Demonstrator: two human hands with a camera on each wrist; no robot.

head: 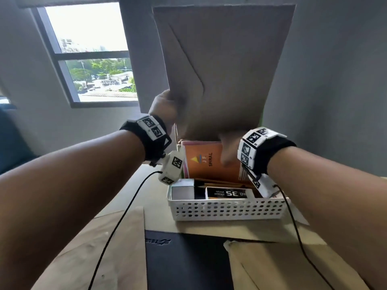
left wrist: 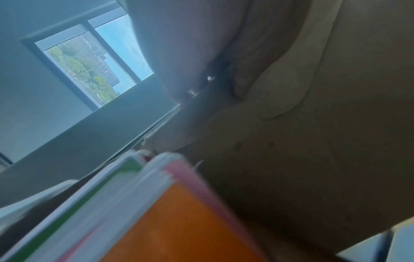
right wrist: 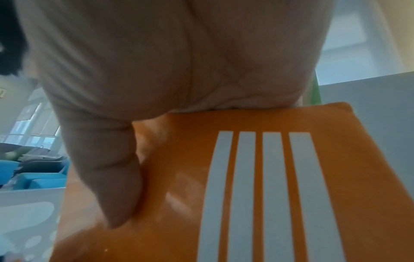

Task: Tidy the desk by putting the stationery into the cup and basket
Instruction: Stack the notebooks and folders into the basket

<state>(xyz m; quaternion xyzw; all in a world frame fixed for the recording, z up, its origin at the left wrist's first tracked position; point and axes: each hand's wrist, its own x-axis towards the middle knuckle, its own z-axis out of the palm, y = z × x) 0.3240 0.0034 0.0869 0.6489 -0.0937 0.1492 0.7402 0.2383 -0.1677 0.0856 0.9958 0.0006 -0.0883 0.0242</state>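
Envelope [head: 226, 65] is being gripped upright by both hands, left [head: 163, 105] and right [head: 229, 151], risking snagging on the notebooks [head: 207, 162] crowding the basket [head: 226, 209].

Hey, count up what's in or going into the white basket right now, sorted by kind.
Brown envelope, held by both hands over the basket: 1
Orange spiral notebook: 1
Staples box: 1
Grey box: 1
Pencil: at least 1
Total: at least 5
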